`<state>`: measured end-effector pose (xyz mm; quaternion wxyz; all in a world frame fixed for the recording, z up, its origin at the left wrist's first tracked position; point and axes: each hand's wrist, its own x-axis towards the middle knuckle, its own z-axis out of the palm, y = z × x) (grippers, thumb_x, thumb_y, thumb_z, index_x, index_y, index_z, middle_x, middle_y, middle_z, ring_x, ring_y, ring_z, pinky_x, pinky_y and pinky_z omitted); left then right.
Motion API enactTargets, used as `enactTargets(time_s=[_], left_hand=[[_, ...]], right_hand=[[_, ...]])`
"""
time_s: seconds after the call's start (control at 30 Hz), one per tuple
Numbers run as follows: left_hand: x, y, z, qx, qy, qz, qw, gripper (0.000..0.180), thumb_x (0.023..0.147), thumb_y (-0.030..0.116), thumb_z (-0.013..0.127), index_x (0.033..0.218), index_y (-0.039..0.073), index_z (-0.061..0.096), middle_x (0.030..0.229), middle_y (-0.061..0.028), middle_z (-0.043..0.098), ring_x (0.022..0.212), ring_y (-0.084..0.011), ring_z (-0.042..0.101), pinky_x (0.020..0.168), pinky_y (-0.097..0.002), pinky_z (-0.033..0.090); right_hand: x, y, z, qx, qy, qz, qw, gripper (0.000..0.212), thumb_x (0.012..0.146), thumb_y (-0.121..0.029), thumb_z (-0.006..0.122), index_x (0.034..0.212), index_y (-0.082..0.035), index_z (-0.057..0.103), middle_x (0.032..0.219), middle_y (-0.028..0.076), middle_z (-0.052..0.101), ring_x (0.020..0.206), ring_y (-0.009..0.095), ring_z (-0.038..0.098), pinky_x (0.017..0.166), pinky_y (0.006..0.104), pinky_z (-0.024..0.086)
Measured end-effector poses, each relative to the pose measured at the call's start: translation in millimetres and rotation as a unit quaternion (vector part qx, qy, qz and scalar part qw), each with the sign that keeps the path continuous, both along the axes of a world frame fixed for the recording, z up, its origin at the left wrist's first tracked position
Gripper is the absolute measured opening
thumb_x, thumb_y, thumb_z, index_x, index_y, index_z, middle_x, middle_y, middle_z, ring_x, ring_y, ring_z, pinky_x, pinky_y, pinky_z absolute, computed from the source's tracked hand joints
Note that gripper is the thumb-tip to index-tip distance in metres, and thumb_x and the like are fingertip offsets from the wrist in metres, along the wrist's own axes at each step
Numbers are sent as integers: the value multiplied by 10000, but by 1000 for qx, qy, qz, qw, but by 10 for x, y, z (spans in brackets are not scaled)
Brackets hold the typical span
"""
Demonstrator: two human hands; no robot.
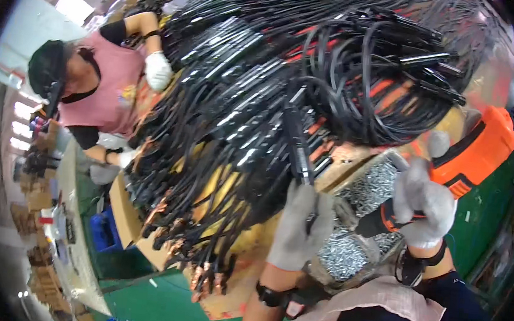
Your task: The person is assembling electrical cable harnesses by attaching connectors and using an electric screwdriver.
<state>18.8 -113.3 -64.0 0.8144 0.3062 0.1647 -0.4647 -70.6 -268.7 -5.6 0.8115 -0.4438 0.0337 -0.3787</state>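
My left hand (302, 228), in a pale grey glove, is closed on the lower end of a black tubular cable connector (296, 136) that tilts up and away over the pile. My right hand (425, 209), gloved alike, grips an orange and black cordless drill (481, 149). The drill's dark front end (373, 224) points left toward my left hand, above a box of small silvery screws (341, 255). More screws (372, 186) fill the far part of the box. Whether the drill's tip touches anything cannot be made out.
Black cables with tubular connectors (235, 55) cover the table, their copper ends (204, 278) at the near left edge. A coiled cable bundle (367, 90) lies at the far right. Across the pile, a person in a pink apron (114, 84) has gloved hands (156, 71) at the cables.
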Motion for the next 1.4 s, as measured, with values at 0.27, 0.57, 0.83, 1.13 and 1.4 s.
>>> enactTargets(time_s=[0.27, 0.57, 0.83, 1.13, 1.4], left_hand=[[37, -57, -97, -69, -86, -81, 991, 459, 917, 86, 554, 1335, 174, 386, 611, 14, 457, 403, -82, 403, 358, -215, 329], [24, -39, -170, -9, -14, -78, 997, 467, 916, 79, 548, 1357, 167, 422, 684, 18, 468, 445, -87, 437, 373, -221, 363], [24, -57, -77, -21, -68, -92, 993, 429, 892, 55, 582, 1251, 142, 363, 647, 23, 431, 453, -73, 422, 383, -227, 351], [74, -10, -212, -46, -70, -114, 990, 548, 924, 69, 525, 1412, 247, 349, 755, 18, 501, 526, -92, 485, 422, -234, 398], [12, -121, -50, 39, -83, -119, 989, 240, 951, 301, 532, 1052, 120, 410, 581, 11, 452, 393, -83, 390, 370, -215, 326]], right_hand=[[-257, 50, -69, 97, 90, 3, 991, 591, 744, -90, 727, 1233, -107, 395, 678, 62, 527, 464, 198, 510, 437, 310, 450], [-259, 163, -172, 129, 55, 12, 990, 952, 795, 3, 650, 1506, -248, 69, 1206, 8, 537, 623, 90, 480, 396, 233, 456], [-130, 236, -223, 88, 117, 8, 989, 614, 749, -167, 757, 1270, -193, 432, 711, -5, 498, 457, 127, 437, 400, 259, 389], [-50, 269, -193, 97, 62, -6, 993, 593, 794, -91, 664, 1325, -130, 402, 742, 25, 515, 457, 104, 391, 390, 228, 366], [-255, -6, -126, 92, 56, -39, 993, 612, 851, -165, 621, 1390, -60, 352, 690, 20, 402, 459, 123, 365, 434, 242, 357]])
